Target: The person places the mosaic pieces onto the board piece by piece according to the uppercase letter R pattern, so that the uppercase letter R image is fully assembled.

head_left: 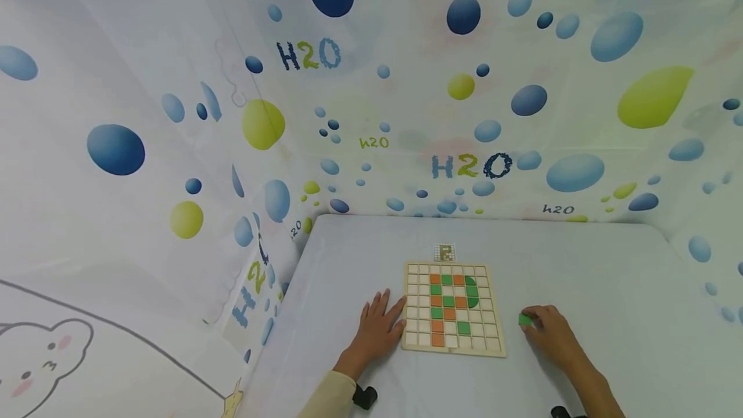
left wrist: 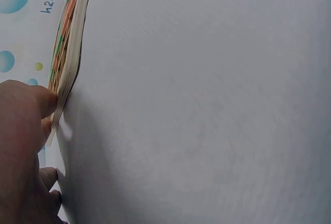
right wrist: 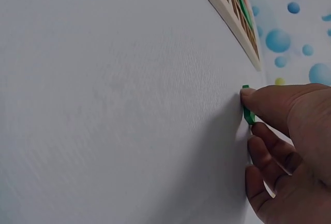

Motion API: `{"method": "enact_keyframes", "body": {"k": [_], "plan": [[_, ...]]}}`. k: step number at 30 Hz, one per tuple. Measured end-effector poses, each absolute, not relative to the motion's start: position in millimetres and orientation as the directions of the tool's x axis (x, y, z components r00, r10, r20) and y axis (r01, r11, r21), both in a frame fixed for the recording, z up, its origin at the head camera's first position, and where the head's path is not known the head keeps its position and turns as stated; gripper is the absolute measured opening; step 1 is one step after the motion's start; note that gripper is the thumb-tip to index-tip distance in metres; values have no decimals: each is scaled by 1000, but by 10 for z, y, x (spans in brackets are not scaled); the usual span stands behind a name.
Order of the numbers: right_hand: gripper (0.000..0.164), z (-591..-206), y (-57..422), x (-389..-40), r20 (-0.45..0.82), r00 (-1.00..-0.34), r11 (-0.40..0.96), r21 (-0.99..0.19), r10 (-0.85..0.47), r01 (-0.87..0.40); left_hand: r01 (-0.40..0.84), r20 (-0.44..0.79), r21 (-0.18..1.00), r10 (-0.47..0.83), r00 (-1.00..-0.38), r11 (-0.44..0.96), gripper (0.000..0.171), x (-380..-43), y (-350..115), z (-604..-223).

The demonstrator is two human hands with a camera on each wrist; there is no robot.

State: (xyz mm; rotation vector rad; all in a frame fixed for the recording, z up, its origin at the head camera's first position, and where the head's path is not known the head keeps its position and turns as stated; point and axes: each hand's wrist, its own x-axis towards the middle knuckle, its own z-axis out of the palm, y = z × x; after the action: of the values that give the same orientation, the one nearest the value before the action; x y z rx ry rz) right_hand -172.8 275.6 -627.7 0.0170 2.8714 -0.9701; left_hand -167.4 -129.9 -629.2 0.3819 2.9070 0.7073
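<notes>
A wooden grid board (head_left: 496,342) lies on the table, with orange tiles (head_left: 438,340) and green tiles (head_left: 464,328) forming a letter P shape plus a lone green square near the lower right. Spread and fairly straight, my left hand (head_left: 377,328) rests at the board's left side, its thumb touching the edge. In the left wrist view the thumb (left wrist: 45,102) shows against the board's rim (left wrist: 72,63). Right of the board, my right hand (head_left: 550,334) pinches a small green tile (head_left: 525,320) between thumb and fingers. The right wrist view shows that green tile (right wrist: 249,114) edge-on, close over the table.
A small card (head_left: 445,252) with a P pattern lies just beyond the board. The pale table (head_left: 348,257) meets walls of white cloth (head_left: 406,102) printed with blue and green drops. Black wrist straps or mounts (head_left: 364,397) show near the front.
</notes>
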Motion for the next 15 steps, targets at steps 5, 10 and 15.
{"method": "enact_keyframes", "body": {"k": [5, 10, 15], "plan": [[37, -6317, 2717, -1729, -100, -995, 800, -598, -23, 42, 216, -60, 465, 274, -960, 858, 54, -1672, -1297, -6298], [36, -6314, 2671, -1715, -85, -996, 796, -604, -31, 27, 225, -51, 470, 281, -958, 853, 54, -1673, -1297, -6271], [34, -6324, 2620, -1714, -78, -996, 791, -612, -44, 13, 233, -43, 477, 287, -957, 848, 54, -1669, -1295, -6240]]}}
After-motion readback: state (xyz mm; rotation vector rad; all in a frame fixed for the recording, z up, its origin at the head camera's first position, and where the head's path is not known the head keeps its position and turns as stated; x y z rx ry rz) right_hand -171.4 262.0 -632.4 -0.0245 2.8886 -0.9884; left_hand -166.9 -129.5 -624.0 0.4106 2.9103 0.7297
